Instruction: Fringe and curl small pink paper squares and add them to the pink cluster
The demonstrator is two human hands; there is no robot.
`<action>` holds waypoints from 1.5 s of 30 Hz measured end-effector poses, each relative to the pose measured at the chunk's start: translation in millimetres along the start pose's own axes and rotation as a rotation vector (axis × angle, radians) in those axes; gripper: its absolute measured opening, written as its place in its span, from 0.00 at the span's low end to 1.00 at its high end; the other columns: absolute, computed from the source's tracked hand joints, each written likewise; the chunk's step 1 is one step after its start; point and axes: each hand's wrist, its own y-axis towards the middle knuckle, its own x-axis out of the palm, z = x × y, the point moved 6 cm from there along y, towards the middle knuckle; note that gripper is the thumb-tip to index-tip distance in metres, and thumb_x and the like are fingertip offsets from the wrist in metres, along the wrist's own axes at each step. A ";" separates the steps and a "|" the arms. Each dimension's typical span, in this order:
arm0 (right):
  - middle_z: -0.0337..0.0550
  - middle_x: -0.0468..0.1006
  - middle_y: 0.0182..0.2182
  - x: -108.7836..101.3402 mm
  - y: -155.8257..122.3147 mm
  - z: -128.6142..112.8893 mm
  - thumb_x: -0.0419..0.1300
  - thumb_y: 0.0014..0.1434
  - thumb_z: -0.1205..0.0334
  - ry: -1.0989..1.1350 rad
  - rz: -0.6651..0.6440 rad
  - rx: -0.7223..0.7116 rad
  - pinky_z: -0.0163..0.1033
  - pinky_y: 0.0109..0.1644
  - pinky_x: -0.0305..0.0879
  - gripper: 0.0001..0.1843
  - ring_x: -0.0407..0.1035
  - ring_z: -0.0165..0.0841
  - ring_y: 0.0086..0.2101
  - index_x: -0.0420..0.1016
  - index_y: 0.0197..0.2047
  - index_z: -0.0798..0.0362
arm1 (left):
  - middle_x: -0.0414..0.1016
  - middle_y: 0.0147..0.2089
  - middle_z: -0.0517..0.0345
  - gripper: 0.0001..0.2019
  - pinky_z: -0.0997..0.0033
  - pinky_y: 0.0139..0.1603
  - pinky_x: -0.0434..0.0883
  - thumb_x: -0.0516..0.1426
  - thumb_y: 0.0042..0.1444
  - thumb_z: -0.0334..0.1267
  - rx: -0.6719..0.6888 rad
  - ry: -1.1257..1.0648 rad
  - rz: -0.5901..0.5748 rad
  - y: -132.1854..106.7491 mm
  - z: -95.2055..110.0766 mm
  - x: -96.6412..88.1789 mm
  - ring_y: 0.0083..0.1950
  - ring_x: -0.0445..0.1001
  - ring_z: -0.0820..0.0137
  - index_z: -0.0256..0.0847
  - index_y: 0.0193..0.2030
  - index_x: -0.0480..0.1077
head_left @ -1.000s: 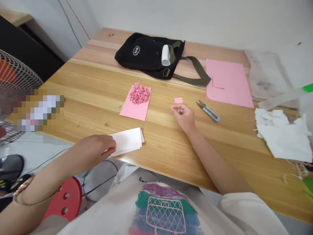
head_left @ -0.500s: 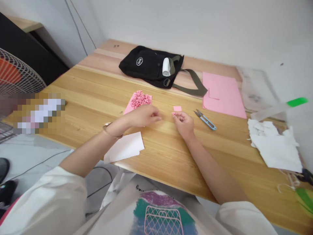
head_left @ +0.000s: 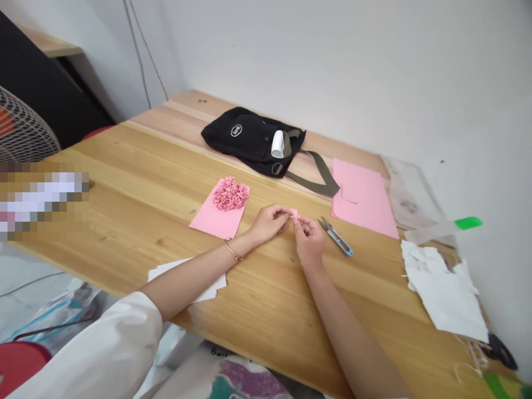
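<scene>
My left hand and my right hand meet fingertip to fingertip over the table. Both pinch a tiny pink paper piece, mostly covered by the fingers. Just beyond them a small pink paper square shows, partly hidden. Right of my right hand lie blue-handled thread snips, blades pointing away. To the left, a heap of small curled pink paper bits rests on a pink sheet. Under my left forearm are white paper sheets.
A black bag with a white roll on it lies at the back. Larger pink sheets are at the right back, crumpled white paper and black-handled scissors farther right. A fan stands at the left.
My left hand has moved right from beside the pink heap to meet my right hand at the tiny pink piece. The camera view has shifted.
</scene>
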 end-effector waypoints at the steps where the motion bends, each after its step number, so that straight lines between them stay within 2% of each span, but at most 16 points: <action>1: 0.27 0.56 0.13 0.8 0.7 1.5 0.60 0.46 0.50 0.018 -0.016 0.025 0.32 0.21 0.44 0.17 0.47 0.22 0.16 0.70 0.31 0.57 | 0.65 0.20 0.63 0.06 0.78 0.22 0.60 0.52 0.51 0.32 0.009 -0.005 -0.020 -0.1 -0.5 1.0 0.20 0.63 0.78 0.34 0.32 0.69; 4: 0.29 0.60 0.14 3.0 2.9 6.2 0.61 0.45 0.50 0.064 -0.066 0.091 0.32 0.21 0.46 0.18 0.49 0.22 0.16 0.70 0.32 0.57 | 0.68 0.23 0.60 0.06 0.78 0.26 0.63 0.53 0.51 0.32 0.081 0.042 -0.069 0.6 2.9 3.5 0.24 0.65 0.77 0.34 0.31 0.71; 8: 0.30 0.63 0.14 4.5 4.2 10.0 0.61 0.46 0.51 0.070 -0.109 0.112 0.32 0.21 0.48 0.17 0.51 0.23 0.16 0.71 0.33 0.56 | 0.72 0.27 0.58 0.07 0.76 0.30 0.65 0.53 0.50 0.31 0.122 0.110 -0.091 2.0 2.4 4.0 0.27 0.67 0.76 0.35 0.31 0.73; 14: 0.33 0.67 0.16 2.6 3.4 12.9 0.62 0.45 0.51 0.050 -0.080 0.120 0.33 0.23 0.55 0.17 0.57 0.25 0.18 0.72 0.32 0.56 | 0.76 0.33 0.54 0.08 0.76 0.32 0.68 0.54 0.49 0.30 0.135 0.140 -0.068 2.3 0.0 1.7 0.30 0.70 0.75 0.35 0.33 0.74; 17: 0.33 0.67 0.17 1.0 3.1 13.9 0.62 0.45 0.51 0.033 -0.055 0.132 0.33 0.24 0.55 0.17 0.57 0.24 0.19 0.72 0.33 0.57 | 0.77 0.36 0.52 0.08 0.75 0.33 0.68 0.55 0.49 0.30 0.129 0.134 -0.056 1.8 1.0 0.4 0.32 0.72 0.74 0.35 0.34 0.75; 31: 0.27 0.57 0.13 -1.2 3.0 10.3 0.61 0.46 0.52 -0.034 -0.012 0.099 0.32 0.21 0.48 0.15 0.48 0.22 0.16 0.70 0.29 0.56 | 0.77 0.33 0.51 0.08 0.75 0.31 0.68 0.58 0.47 0.33 0.078 0.081 -0.023 2.2 -3.1 -3.3 0.29 0.71 0.75 0.33 0.34 0.75; 40: 0.28 0.60 0.13 -2.3 2.2 7.6 0.60 0.45 0.53 -0.027 0.045 0.105 0.32 0.21 0.49 0.13 0.51 0.23 0.16 0.69 0.28 0.55 | 0.78 0.34 0.51 0.08 0.74 0.31 0.69 0.57 0.47 0.33 0.083 0.141 -0.020 1.0 0.9 -4.1 0.29 0.72 0.74 0.34 0.33 0.75; 45: 0.31 0.64 0.15 -3.7 2.7 10.5 0.61 0.46 0.52 -0.020 0.041 0.066 0.32 0.22 0.53 0.14 0.55 0.25 0.18 0.71 0.29 0.56 | 0.78 0.36 0.50 0.08 0.72 0.37 0.70 0.56 0.48 0.31 0.155 0.228 -0.021 0.6 3.7 -2.4 0.35 0.74 0.71 0.34 0.34 0.76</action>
